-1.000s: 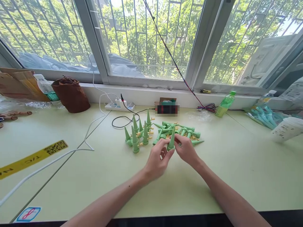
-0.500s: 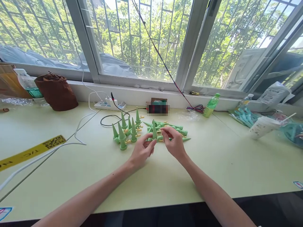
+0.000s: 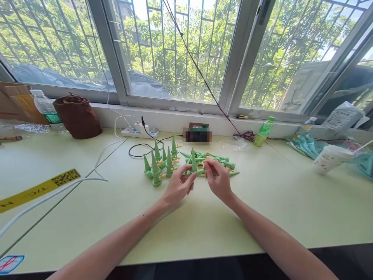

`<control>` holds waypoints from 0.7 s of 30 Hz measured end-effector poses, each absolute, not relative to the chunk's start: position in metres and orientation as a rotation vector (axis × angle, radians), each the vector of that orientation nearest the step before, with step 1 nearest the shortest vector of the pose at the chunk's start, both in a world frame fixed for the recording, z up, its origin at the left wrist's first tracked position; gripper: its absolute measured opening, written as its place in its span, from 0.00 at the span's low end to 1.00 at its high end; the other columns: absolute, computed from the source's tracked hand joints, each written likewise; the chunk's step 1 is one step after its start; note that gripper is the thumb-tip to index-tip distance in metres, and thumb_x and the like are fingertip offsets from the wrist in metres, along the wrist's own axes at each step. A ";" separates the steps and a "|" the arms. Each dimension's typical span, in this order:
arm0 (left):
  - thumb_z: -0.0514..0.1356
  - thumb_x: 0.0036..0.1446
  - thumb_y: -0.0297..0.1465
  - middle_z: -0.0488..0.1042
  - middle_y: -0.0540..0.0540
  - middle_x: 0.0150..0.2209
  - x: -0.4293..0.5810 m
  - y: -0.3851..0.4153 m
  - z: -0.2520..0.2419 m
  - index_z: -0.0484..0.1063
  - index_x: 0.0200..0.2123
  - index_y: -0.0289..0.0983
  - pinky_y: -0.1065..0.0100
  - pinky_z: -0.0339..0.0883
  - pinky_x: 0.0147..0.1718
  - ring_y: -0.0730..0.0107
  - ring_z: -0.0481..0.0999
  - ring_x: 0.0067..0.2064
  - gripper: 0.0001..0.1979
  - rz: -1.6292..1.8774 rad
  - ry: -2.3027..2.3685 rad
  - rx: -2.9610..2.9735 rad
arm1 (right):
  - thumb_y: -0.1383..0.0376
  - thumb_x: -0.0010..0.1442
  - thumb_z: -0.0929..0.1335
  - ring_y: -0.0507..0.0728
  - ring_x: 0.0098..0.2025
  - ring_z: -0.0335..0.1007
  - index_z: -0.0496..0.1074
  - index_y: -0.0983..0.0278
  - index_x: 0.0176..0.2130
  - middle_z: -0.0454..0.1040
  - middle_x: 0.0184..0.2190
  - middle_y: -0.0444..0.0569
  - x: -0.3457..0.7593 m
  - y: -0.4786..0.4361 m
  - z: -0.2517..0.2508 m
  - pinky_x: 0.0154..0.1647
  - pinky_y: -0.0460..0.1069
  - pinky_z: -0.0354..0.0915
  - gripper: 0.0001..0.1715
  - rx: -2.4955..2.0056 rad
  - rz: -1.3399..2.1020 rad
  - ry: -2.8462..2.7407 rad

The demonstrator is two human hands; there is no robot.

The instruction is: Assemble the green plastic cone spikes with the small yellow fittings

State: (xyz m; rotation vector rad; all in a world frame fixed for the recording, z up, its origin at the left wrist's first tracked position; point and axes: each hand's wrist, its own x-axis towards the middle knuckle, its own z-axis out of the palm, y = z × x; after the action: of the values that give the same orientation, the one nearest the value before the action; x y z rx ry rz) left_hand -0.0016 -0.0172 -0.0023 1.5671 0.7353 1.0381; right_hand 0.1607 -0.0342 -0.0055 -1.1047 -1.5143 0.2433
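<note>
My left hand (image 3: 180, 184) is closed around the base of a green plastic cone (image 3: 194, 160), which points upward. Just to its right, my right hand (image 3: 219, 179) pinches a small yellow plastic piece (image 3: 204, 165), partly hidden by the fingertips. Left of my hands stand several green cones (image 3: 156, 171) with yellow side pegs, most of them upright. Behind my hands lies a loose pile of similar green cone parts (image 3: 223, 159), some with yellow bits among them.
Along the windowsill are a brown drawstring bag (image 3: 77, 116), a white power strip (image 3: 136, 132), a pixelated dark box (image 3: 198, 136) and a green bottle (image 3: 264, 132). A white cup (image 3: 330, 159) leans at right. A white cable (image 3: 97, 165) crosses the pale table at left.
The whole view has shifted slightly, so the scene sits further right. My left hand still holds the cone; my right fingertips are a little lower, and the yellow piece shows more clearly.
</note>
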 end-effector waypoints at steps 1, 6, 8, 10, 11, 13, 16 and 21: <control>0.60 0.57 0.43 0.63 0.56 0.19 -0.002 -0.017 -0.002 0.66 0.41 0.38 0.75 0.56 0.15 0.77 0.64 0.18 0.15 1.040 0.732 1.567 | 0.61 0.66 0.62 0.55 0.33 0.72 0.71 0.62 0.41 0.74 0.34 0.51 0.161 -0.035 -0.007 0.34 0.49 0.70 0.11 -1.107 0.241 -1.540; 0.60 0.58 0.42 0.63 0.56 0.19 -0.004 -0.017 0.001 0.65 0.41 0.38 0.75 0.56 0.14 0.78 0.64 0.17 0.16 1.033 0.738 1.561 | 0.63 0.66 0.62 0.54 0.31 0.71 0.71 0.62 0.41 0.74 0.33 0.50 0.160 -0.042 -0.008 0.34 0.49 0.69 0.09 -1.080 0.209 -1.594; 0.59 0.58 0.42 0.63 0.57 0.18 -0.004 -0.018 0.002 0.65 0.42 0.38 0.75 0.56 0.15 0.78 0.63 0.17 0.15 1.026 0.737 1.574 | 0.63 0.66 0.63 0.54 0.30 0.70 0.71 0.62 0.41 0.74 0.32 0.49 0.158 -0.044 -0.008 0.34 0.49 0.69 0.09 -1.076 0.217 -1.618; 0.59 0.59 0.42 0.63 0.56 0.18 -0.005 -0.018 0.002 0.65 0.42 0.37 0.75 0.56 0.15 0.78 0.63 0.17 0.15 1.021 0.733 1.591 | 0.63 0.66 0.63 0.53 0.29 0.70 0.71 0.62 0.41 0.74 0.32 0.49 0.155 -0.045 -0.008 0.33 0.48 0.68 0.09 -1.075 0.227 -1.623; 0.58 0.60 0.42 0.63 0.56 0.18 -0.005 -0.018 0.002 0.65 0.42 0.38 0.75 0.56 0.15 0.78 0.63 0.17 0.15 1.018 0.734 1.602 | 0.63 0.66 0.63 0.53 0.29 0.69 0.71 0.62 0.41 0.74 0.32 0.49 0.155 -0.045 -0.008 0.32 0.48 0.68 0.09 -1.075 0.235 -1.626; 0.58 0.60 0.41 0.63 0.56 0.18 -0.006 -0.017 0.001 0.64 0.43 0.38 0.75 0.56 0.16 0.78 0.63 0.17 0.14 1.009 0.743 1.627 | 0.63 0.66 0.63 0.52 0.28 0.68 0.71 0.62 0.41 0.74 0.32 0.48 0.154 -0.045 -0.007 0.32 0.48 0.68 0.09 -1.076 0.249 -1.632; 0.58 0.60 0.40 0.64 0.56 0.17 -0.008 -0.016 0.002 0.64 0.43 0.38 0.75 0.55 0.16 0.78 0.63 0.17 0.14 0.999 0.769 1.671 | 0.63 0.66 0.62 0.52 0.27 0.68 0.71 0.62 0.41 0.74 0.32 0.48 0.154 -0.044 -0.006 0.32 0.47 0.67 0.10 -1.072 0.262 -1.636; 0.58 0.60 0.39 0.64 0.55 0.20 -0.010 -0.016 0.005 0.65 0.44 0.37 0.75 0.60 0.18 0.78 0.65 0.20 0.14 1.037 0.788 1.756 | 0.62 0.66 0.62 0.51 0.27 0.67 0.71 0.63 0.42 0.74 0.32 0.49 0.154 -0.042 -0.007 0.30 0.46 0.66 0.10 -1.039 0.272 -1.629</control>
State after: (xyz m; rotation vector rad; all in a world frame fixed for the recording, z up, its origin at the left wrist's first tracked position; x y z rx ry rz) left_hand -0.0101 -0.0157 0.0045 1.7560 0.7876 1.0374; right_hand 0.1537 -0.0422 -0.0068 -1.0390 -1.6292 0.2723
